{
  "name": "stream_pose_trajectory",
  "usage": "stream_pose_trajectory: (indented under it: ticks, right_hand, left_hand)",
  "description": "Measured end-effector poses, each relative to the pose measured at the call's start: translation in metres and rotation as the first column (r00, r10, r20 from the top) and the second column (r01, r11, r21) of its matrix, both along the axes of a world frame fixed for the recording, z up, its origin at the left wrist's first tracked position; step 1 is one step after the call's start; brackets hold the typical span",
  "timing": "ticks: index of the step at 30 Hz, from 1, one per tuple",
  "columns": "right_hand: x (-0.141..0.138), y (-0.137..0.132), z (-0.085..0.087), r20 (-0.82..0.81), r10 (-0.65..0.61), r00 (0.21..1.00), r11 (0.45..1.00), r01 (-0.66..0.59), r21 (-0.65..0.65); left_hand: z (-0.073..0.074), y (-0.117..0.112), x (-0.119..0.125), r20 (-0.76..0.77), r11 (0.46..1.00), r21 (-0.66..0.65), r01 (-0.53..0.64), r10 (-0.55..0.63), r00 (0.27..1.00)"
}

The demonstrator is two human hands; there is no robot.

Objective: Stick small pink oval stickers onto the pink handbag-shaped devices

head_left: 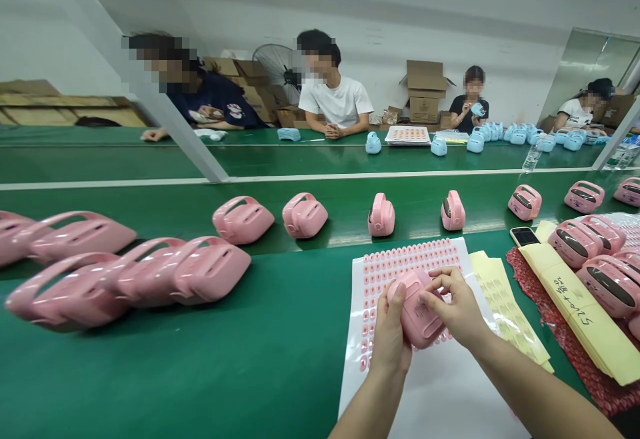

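My left hand (pixel 390 332) is wrapped round a small pink plastic device (pixel 417 316), its thumb on the near side. The device's flat face, with small printed text, is turned up. My right hand (pixel 453 302) has its thumb and fingers closed at the upper right edge and face of the same device. Whether a sticker is between those fingertips I cannot tell. Under both hands lies a white sheet (pixel 425 392) with rows of small pink-red oval stickers. To its right are yellow sticker sheets (pixel 505 306).
Pink handled devices (pixel 210 269) crowd the left, and more stand in a row (pixel 381 216) along the green belt (pixel 340 192). At right are a folded yellow paper stack (pixel 580 306), red bubble wrap (pixel 530 279), a phone (pixel 525 236) and more pink devices (pixel 610 286). Co-workers sit opposite, near blue devices (pixel 439 146).
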State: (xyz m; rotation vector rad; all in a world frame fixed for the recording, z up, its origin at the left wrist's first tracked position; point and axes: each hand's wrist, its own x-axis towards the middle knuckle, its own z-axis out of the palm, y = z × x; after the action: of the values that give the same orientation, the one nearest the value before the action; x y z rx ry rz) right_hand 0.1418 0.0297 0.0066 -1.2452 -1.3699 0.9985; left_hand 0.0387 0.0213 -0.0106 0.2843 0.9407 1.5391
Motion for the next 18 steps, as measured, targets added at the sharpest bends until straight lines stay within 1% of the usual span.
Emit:
stream_pose_trajectory:
  ticks: [3,5,6,8,10,11,13,14,15,16,18]
  right_hand:
    - [-0.003,-0.001,-0.006,0.063,-0.009,0.998,0.996,0.004,0.084]
    - [-0.006,-0.004,-0.012,0.113,-0.026,0.993,0.98,0.003,0.2]
    - [-0.007,-0.006,-0.016,0.138,-0.032,0.99,0.96,-0.008,0.278]
    - [-0.007,-0.007,-0.022,0.174,-0.024,0.985,0.897,-0.056,0.438]
    - [0.0,0.002,-0.026,0.168,-0.018,0.986,0.836,-0.077,0.543]
    - [0.007,0.012,-0.027,0.148,-0.045,0.988,0.826,-0.046,0.561]
    - [0.024,0.042,-0.03,0.141,-0.173,0.975,0.847,0.074,0.526]
    - [0.034,0.061,-0.032,0.202,-0.282,0.938,0.866,0.158,0.474]
    - [0.043,0.08,-0.034,0.34,-0.337,0.878,0.893,0.184,0.411]
    - [0.05,0.098,-0.038,0.406,-0.322,0.855,0.911,0.163,0.379]
    - [0.058,0.127,-0.046,0.507,-0.262,0.821,0.937,0.091,0.336]
  left_hand:
    - [-0.001,0.0,0.0,0.007,1.0,-0.006,-0.003,0.003,1.0]
    - [-0.002,0.0,0.0,0.01,1.0,-0.007,-0.01,0.01,1.0]
    - [-0.002,0.001,0.0,0.012,1.0,-0.012,-0.013,0.014,1.0]
    - [-0.003,0.003,0.001,0.024,0.999,-0.029,-0.033,0.034,0.999]
    - [-0.004,0.005,0.001,0.048,0.996,-0.068,-0.058,0.062,0.997]
    - [-0.006,0.005,0.0,0.066,0.993,-0.098,-0.059,0.065,0.996]
    - [-0.011,0.003,-0.005,0.131,0.99,-0.143,-0.007,0.026,0.991]
    - [-0.015,0.001,-0.009,0.18,0.99,-0.134,0.039,-0.014,0.984]
    - [-0.021,-0.002,-0.013,0.237,0.992,-0.099,0.082,-0.056,0.97]
    - [-0.027,-0.005,-0.018,0.297,0.992,-0.039,0.118,-0.101,0.949]
    - [-0.041,-0.011,-0.028,0.376,0.989,0.076,0.126,-0.146,0.915]
